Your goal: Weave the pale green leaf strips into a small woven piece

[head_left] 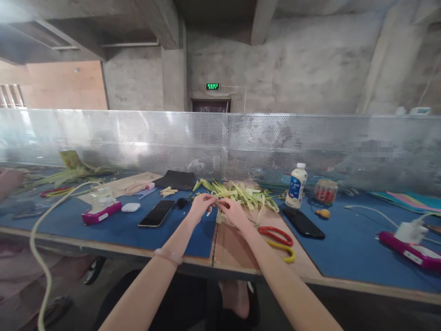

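Observation:
Over the front of a pile of pale green leaf strips [246,195], my two hands meet fingertip to fingertip. My left hand [201,207] is closed in a pinch, and my right hand [233,211] pinches from the other side. Between them is a thin greenish piece, seemingly a leaf strip [217,202], mostly hidden by the fingers. Crumpled pale scraps [220,218] lie just under my right hand. Scissors with one red and one yellow handle [276,236] rest on the brown board [237,246] beside my right forearm; their blades are hidden.
Left of my hands lie a phone [157,214], a white case [130,208] and a magenta power strip [101,213]. On the right are a bottle [296,186], a black phone [303,223], a jar [325,191] and another power strip [409,250]. A perforated metal partition [155,142] stands behind. Another person's hand [10,181] shows far left.

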{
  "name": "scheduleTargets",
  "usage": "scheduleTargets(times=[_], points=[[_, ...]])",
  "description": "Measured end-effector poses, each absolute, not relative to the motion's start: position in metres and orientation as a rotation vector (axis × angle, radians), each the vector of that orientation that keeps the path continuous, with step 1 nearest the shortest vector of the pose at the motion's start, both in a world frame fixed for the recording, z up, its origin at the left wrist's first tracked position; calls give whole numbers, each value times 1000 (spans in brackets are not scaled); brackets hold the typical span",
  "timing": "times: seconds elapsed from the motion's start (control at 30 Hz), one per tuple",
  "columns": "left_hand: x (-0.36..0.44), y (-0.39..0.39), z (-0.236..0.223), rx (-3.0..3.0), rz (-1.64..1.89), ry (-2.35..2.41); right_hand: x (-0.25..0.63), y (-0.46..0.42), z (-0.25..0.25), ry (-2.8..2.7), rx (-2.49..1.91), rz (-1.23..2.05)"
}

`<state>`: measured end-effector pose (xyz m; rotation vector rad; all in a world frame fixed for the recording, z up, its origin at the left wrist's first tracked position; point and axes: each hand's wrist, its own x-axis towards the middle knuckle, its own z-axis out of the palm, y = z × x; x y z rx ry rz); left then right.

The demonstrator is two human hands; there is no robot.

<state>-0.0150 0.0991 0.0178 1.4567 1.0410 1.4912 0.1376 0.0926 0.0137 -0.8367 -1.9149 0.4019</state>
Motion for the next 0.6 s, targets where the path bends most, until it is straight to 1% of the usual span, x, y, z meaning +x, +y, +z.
scheduleTargets(times=[0.23, 0.33, 0.6], points=[[-11, 96, 17, 1553, 1347, 1025, 141, 97, 12, -1883, -896, 320], [-11, 95, 16, 1578, 1287, 995, 141, 101, 8, -1865, -904, 359], [-15, 98, 14, 1451, 1282, 1002, 139, 98, 6, -1888, -928, 278]])
